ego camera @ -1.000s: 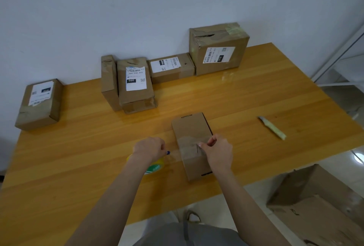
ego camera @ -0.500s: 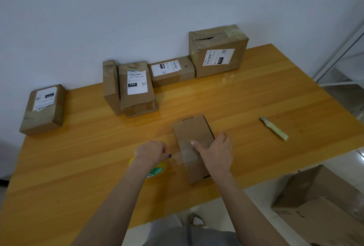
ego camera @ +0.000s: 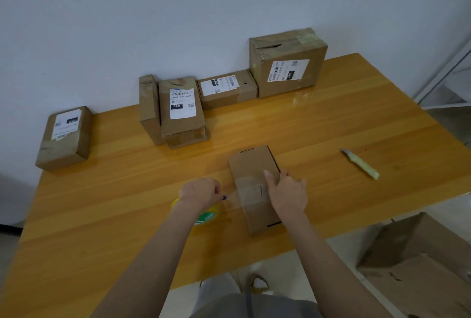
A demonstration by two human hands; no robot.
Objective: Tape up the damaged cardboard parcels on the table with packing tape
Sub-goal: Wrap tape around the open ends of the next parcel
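Right hand slid rightward — fingers extended, pressing parcel; left hand grips tape roll.

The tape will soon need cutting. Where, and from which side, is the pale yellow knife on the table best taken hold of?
Probably best take the pale yellow utility knife by its long yellow body, from above at the near-right end. It lies flat, its grey blade tip pointing far left, away from that end.

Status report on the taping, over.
Left hand grips tape roll. Right hand presses tape strip onto flat parcel. Nothing blocking; knife lies apart, right.
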